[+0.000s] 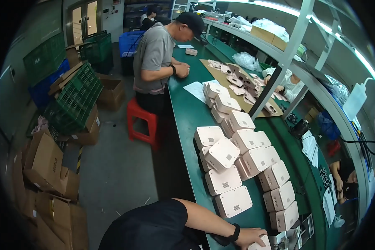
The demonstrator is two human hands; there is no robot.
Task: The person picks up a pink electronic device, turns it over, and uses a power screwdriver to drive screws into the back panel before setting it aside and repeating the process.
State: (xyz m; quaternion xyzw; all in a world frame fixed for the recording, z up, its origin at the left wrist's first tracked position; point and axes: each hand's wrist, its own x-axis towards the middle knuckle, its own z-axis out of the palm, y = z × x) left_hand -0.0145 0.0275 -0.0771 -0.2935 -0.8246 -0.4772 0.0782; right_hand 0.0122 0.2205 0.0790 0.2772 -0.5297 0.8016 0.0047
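Note:
My left hand [249, 236], with a black band on its wrist, reaches in from the lower edge over the green workbench [187, 116]. Its fingers curl over a white plastic housing [261, 244] at the bottom edge of the picture. Just beyond it lie rows of several white rounded-square housings [233, 201], some stacked and tilted, running up the bench [227, 104]. A small metal fixture [293, 235] stands to the right of the hand. My right hand is out of the picture.
A co-worker in a grey shirt [154, 54] sits on a red stool [142, 121] farther along the bench. A cardboard sheet [221, 79] carries loose parts. Green crates [75, 98] and cardboard boxes [46, 162] stand on the floor at left. A white squeeze bottle [355, 100] sits on the shelf frame.

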